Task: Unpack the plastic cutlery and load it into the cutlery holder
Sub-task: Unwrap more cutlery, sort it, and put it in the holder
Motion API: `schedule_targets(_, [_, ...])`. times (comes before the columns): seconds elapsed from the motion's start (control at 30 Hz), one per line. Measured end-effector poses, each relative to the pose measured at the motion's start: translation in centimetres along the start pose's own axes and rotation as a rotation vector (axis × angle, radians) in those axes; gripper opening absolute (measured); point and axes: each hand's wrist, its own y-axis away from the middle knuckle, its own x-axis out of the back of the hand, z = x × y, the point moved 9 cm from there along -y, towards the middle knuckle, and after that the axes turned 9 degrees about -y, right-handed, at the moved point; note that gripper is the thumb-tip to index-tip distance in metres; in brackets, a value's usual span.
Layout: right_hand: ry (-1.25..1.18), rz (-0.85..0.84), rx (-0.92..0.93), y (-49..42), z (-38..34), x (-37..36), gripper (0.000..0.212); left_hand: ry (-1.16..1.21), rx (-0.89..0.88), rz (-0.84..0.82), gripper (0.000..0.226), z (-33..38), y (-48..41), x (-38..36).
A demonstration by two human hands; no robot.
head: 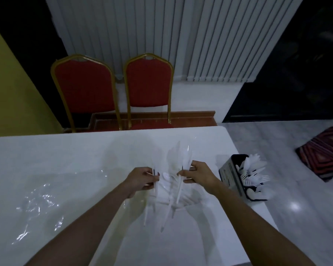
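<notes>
White plastic cutlery (181, 158): I am gripping a fanned bundle in my right hand (199, 174), heads up, above the middle of the table (75, 156). My left hand (140, 180) is pinching a few more pieces. Under both hands, loose pieces (168, 206) are lying on the top. The black cutlery holder (233, 175) is standing at the right edge, partly filled. Toward the left edge, clear wrapping (37, 204) is lying. Two red chairs (148, 83) are standing beyond the far edge.

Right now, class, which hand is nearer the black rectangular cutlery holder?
Right. The right hand, gripping white plastic cutlery, is just left of the black cutlery holder; the left hand lies farther left.
</notes>
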Motion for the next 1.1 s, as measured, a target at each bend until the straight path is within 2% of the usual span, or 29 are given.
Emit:
schedule_targets(0.17, [0.007, 0.182, 0.182, 1.8, -6.5, 6.7, 0.027, -0.019, -0.186, 0.063, 0.018, 8.3, -1.1, -3.6])
schedule_targets(0.3, [0.046, 0.419, 0.356, 5.2, -11.7, 15.8, 0.030, 0.087, -0.302, 0.114, 0.017, 15.0, -2.2, -9.3])
schedule_targets(0.43, [-0.004, 0.623, 0.410, 7.8, -11.8, 24.7, 0.016, 0.132, -0.325, 0.151, 0.017, 17.8, -4.0, -15.0])
schedule_targets(0.5, [-0.011, 0.662, 0.394, 7.8, -10.6, 27.6, 0.011, 0.104, -0.332, 0.194, 0.012, 18.2, -5.0, -17.1])
schedule_targets(0.6, [-0.066, 0.634, 0.384, 6.5, -8.7, 29.0, 0.013, 0.044, -0.314, 0.257, 0.009, 18.0, -6.0, -19.4])
schedule_targets(0.67, [-0.010, 0.579, 0.371, 5.3, -8.2, 28.6, 0.015, -0.053, -0.325, 0.255, 0.010, 17.7, -6.3, -21.0])
schedule_targets(0.83, [0.408, 0.347, 0.285, 2.1, -7.4, 28.2, 0.019, -0.230, -0.319, 0.116, 0.014, 16.5, -6.8, -24.6])
schedule_targets(0.9, [0.564, 0.260, 0.239, 1.3, -7.2, 28.6, 0.024, -0.315, -0.338, 0.114, 0.010, 16.2, -6.9, -25.4])
schedule_targets(1.1, [0.596, 0.090, 0.269, 0.6, -8.9, 28.7, 0.036, -0.570, -0.441, 0.147, 0.011, 17.2, -6.7, -27.1])
